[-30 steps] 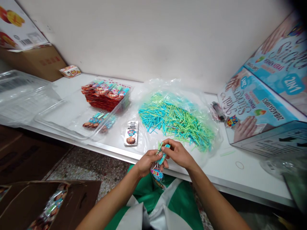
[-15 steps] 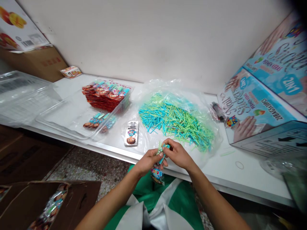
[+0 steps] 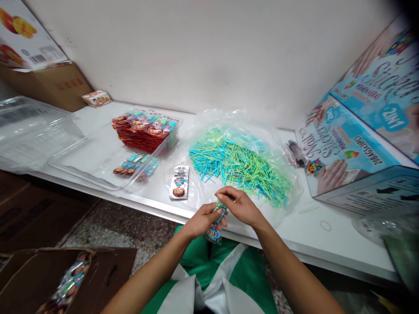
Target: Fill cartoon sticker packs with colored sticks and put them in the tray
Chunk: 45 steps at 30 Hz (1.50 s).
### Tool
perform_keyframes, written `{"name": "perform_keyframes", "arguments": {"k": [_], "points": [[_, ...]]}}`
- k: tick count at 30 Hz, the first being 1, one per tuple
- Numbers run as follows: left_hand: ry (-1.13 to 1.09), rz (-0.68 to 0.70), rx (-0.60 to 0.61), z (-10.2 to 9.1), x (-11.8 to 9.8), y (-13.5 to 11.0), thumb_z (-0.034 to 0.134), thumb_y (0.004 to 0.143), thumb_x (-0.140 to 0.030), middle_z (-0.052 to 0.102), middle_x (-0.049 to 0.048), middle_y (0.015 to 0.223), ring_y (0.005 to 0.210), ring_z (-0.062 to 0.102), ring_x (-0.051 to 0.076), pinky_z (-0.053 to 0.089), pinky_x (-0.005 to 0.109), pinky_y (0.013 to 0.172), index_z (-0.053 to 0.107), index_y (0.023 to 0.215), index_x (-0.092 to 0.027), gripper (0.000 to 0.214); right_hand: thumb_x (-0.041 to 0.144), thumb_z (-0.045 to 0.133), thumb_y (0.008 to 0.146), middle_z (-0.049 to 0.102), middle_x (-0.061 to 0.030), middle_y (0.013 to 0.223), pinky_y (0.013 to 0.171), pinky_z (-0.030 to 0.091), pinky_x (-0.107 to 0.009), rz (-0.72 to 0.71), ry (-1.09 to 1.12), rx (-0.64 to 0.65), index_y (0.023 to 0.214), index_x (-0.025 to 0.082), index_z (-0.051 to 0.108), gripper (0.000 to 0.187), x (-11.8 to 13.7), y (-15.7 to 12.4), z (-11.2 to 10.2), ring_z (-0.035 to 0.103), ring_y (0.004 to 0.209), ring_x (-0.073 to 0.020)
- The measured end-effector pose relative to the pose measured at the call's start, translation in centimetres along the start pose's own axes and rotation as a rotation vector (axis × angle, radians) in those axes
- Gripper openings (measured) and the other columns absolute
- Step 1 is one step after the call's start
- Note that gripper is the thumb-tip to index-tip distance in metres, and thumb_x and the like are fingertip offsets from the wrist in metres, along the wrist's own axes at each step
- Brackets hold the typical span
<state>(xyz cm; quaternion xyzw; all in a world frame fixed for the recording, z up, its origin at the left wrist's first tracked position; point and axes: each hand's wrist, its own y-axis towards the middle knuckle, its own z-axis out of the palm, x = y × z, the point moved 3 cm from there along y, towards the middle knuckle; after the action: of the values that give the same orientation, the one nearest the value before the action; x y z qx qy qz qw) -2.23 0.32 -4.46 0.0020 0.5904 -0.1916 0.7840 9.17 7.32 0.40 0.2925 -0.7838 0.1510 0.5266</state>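
Note:
My left hand (image 3: pixel 200 221) is closed around a small printed plastic packet (image 3: pixel 213 235), which hangs below the fingers at the table's front edge. Green and blue sticks show at the packet's upper end, between both hands. Fingers of my right hand (image 3: pixel 241 206) are pinched at the tops of these sticks; its fingertips partly hide them. Just beyond the hands, a loose pile of thin green and blue sticks (image 3: pixel 242 163) lies on a clear plastic bag (image 3: pixel 291 174). Left of the pile is a small stack of flat printed packets (image 3: pixel 179 183).
A clear tray (image 3: pixel 81 174) holds a tall stack of filled red packets (image 3: pixel 144 135) and several more packets in front. Large blue printed cartons (image 3: pixel 347 144) stand at the right. An open brown box (image 3: pixel 111 270) with packets sits low at the left.
My right fingers have moved slightly up and left, toward the stick tops. The blue sticks seen in my right fingers before are now mostly hidden. The packet hangs slightly higher.

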Motion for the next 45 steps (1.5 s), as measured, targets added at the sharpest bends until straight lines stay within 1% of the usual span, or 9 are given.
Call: {"name": "perform_keyframes", "arguments": {"k": [4,7,10,13,18,22,27,36,45], "points": [[0.023,-0.005,-0.002,-0.1,0.2,-0.1,0.053,0.081,-0.048,0.063,0.0051,0.074,0.056,0.054,0.011,0.041,0.024,0.055,0.054,0.087,-0.012,0.037,0.032,0.057,0.081,0.065,-0.0039,0.084,0.079,0.044,-0.031,-0.104,0.055,-0.03,0.076,0.02,0.066,0.016,1.1,1.0,-0.2,0.059,0.085,-0.0176],[0.018,0.015,-0.01,-0.3,0.2,-0.1,0.053,0.08,-0.048,0.063,0.0053,0.076,0.057,0.055,0.011,0.041,0.023,0.056,0.055,0.091,-0.012,0.038,0.034,0.052,0.085,0.064,-0.0042,0.092,0.085,0.043,-0.033,-0.113,0.179,-0.251,0.085,0.021,0.063,0.017,1.6,1.3,-1.4,0.057,0.091,-0.0175],[0.002,0.044,-0.05,-0.7,-0.2,-0.2,0.053,0.08,-0.049,0.063,0.0064,0.081,0.062,0.057,0.012,0.042,0.023,0.057,0.056,0.098,-0.013,0.04,0.036,0.043,0.09,0.06,-0.0005,0.081,0.073,0.045,-0.03,-0.086,0.34,-0.424,0.093,0.023,0.055,0.018,1.5,1.0,-2.6,0.057,0.075,-0.0134],[-0.017,0.084,-0.102,-1.1,-0.8,-0.1,0.053,0.081,-0.048,0.064,0.0083,0.088,0.072,0.06,0.015,0.044,0.025,0.063,0.055,0.105,-0.014,0.042,0.037,0.048,0.087,0.051,0.0028,0.069,0.056,0.041,-0.024,0.0,0.291,-0.303,0.094,0.022,0.054,0.017,0.8,0.2,-2.7,0.047,0.057,-0.01],[0.024,0.198,-0.1,-1.5,-2.0,-0.1,0.053,0.082,-0.045,0.064,0.0095,0.091,0.082,0.061,0.018,0.045,0.031,0.076,0.057,0.102,-0.014,0.038,0.032,0.058,0.081,0.053,0.0011,0.07,0.058,0.038,-0.024,0.022,0.063,-0.036,0.088,0.02,0.063,0.014,0.1,-1.0,-1.1,0.048,0.062,-0.0113],[0.01,0.205,-0.074,-1.6,-2.7,-0.5,0.057,0.081,-0.041,0.064,0.0111,0.095,0.088,0.061,0.02,0.045,0.033,0.078,0.055,0.106,-0.014,0.038,0.027,0.056,0.083,0.058,-0.0027,0.076,0.068,0.041,-0.027,-0.078,0.02,-0.104,0.08,0.02,0.066,0.013,1.0,-1.0,-0.8,0.054,0.074,-0.0152],[-0.011,0.245,-0.101,-2.0,-3.7,-0.9,0.07,0.072,-0.029,0.06,0.0116,0.11,0.101,0.057,0.023,0.041,0.035,0.088,0.047,0.122,-0.018,0.056,0.027,0.057,0.082,0.06,-0.0034,0.077,0.063,0.041,-0.027,-0.111,0.021,-0.169,0.082,0.021,0.067,0.011,1.7,-0.8,-1.1,0.054,0.071,-0.0153],[0.018,0.274,-0.17,-2.6,-3.0,-0.7,0.072,0.068,-0.029,0.061,0.0094,0.107,0.102,0.055,0.022,0.039,0.034,0.091,0.057,0.107,-0.015,0.044,0.028,0.058,0.081,0.06,-0.0019,0.075,0.063,0.04,-0.028,-0.158,0.058,-0.301,0.082,0.022,0.066,0.01,2.1,-0.5,-1.7,0.053,0.07,-0.0147],[-0.05,0.289,-0.241,-3.0,-2.2,-0.4,0.07,0.071,-0.031,0.064,0.0063,0.09,0.089,0.06,0.02,0.046,0.038,0.087,0.062,0.09,-0.013,0.027,0.029,0.059,0.08,0.059,-0.001,0.072,0.06,0.039,-0.027,-0.138,0.084,-0.293,0.081,0.022,0.066,0.01,2.7,0.4,-1.5,0.051,0.066,-0.0137]]}}
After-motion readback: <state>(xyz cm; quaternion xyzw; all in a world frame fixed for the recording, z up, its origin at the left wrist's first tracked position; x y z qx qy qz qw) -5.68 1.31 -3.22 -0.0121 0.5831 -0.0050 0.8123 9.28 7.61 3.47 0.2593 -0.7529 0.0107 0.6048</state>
